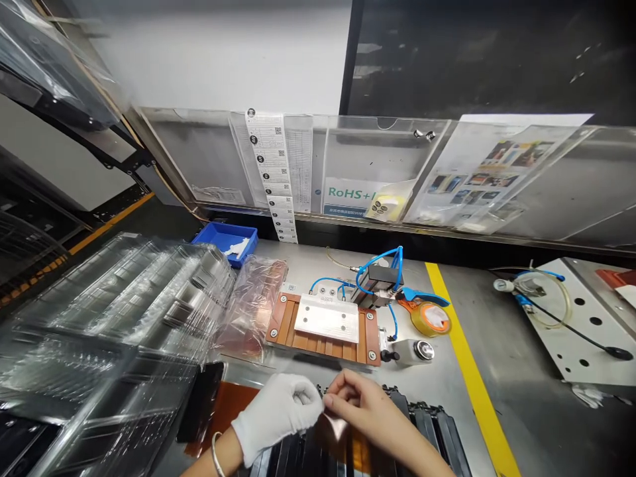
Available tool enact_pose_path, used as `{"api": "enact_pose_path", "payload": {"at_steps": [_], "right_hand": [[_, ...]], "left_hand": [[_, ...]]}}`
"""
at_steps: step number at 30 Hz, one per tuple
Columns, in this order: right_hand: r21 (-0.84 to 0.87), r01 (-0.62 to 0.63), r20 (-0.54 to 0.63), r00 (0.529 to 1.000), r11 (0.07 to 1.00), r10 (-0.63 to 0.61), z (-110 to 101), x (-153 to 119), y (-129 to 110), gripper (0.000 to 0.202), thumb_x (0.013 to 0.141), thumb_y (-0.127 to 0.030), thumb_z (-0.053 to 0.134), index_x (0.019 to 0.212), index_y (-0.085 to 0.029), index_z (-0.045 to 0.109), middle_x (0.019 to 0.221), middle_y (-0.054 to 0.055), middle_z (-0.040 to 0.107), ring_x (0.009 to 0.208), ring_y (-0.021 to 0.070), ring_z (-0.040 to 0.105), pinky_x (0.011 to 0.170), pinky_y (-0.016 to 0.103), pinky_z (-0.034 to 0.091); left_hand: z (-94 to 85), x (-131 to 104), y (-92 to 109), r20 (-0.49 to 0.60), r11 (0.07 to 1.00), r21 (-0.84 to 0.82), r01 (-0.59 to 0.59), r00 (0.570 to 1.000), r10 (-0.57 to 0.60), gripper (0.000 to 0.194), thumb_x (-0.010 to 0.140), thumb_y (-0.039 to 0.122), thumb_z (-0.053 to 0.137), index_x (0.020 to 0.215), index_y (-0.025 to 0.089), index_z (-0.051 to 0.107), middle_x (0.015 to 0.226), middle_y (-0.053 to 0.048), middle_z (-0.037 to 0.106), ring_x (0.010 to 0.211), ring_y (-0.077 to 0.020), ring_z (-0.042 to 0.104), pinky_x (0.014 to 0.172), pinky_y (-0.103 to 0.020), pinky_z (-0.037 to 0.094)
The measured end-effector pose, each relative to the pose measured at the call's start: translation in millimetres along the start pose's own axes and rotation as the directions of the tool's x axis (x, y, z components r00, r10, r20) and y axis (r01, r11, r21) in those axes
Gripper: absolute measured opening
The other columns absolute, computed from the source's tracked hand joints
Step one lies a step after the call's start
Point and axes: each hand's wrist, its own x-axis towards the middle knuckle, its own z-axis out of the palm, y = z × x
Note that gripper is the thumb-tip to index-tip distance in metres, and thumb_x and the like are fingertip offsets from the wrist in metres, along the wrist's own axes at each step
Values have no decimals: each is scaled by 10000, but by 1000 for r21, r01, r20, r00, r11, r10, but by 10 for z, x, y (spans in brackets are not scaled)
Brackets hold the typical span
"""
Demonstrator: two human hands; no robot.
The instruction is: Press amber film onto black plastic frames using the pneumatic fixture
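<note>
My left hand [279,412], in a white glove, pinches with thumb and forefinger at the upper edge of a shiny copper-coloured foil [336,429]. Close against it, my bare right hand [368,405] is closed on the same edge, its fingers curled. The foil hangs down between the hands, and its lower part is hard to make out. Under the hands lie several long black parts [450,440] side by side, with an amber strip [360,452] among them. Just beyond the hands stands a brown fixture [291,324] with a white plate [326,319] on top.
Clear plastic trays [114,298] are stacked at left, near a dark phone-like slab [201,402] and a film-wrapped stack [251,308]. A blue bin [226,240] stands behind. Amber tape [431,319] and a small bottle [415,352] sit right of the fixture, with blue air hoses [380,255] behind.
</note>
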Motion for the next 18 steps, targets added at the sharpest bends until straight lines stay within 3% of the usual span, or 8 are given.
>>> {"api": "enact_pose_path", "payload": {"at_steps": [3,7,12,18], "right_hand": [[52,-52,6,999,997,51,-173,18,111,345,771,-540,677,810,-205,603,677,-16,670,642,161,611,630,272,445],[335,-96,-75,989,937,128,-406,22,310,514,682,-723,659,708,-221,552,598,-33,649,596,169,626,634,288,492],[544,-94,-237,936,834,260,-464,86,439,465,667,-657,727,778,-222,606,608,-38,644,607,156,625,665,269,497],[439,-2,-325,932,899,161,-590,367,434,456,673,-640,733,669,-204,596,627,-53,531,607,119,499,649,244,440]], "left_hand": [[-97,96,-29,-69,995,-97,14,997,-21,171,659,331,592,621,164,602,579,33,540,570,-124,476,570,-257,377],[-324,231,-62,-141,961,-274,31,987,-72,276,706,440,608,665,167,591,568,29,562,515,-111,469,534,-253,370],[-486,397,-111,-159,948,-311,72,979,-127,378,708,541,626,678,166,588,513,43,526,461,-105,447,477,-246,316],[-554,653,-254,-159,973,-230,35,985,-73,345,755,523,595,714,182,558,585,53,509,536,-121,459,541,-269,370]]}}
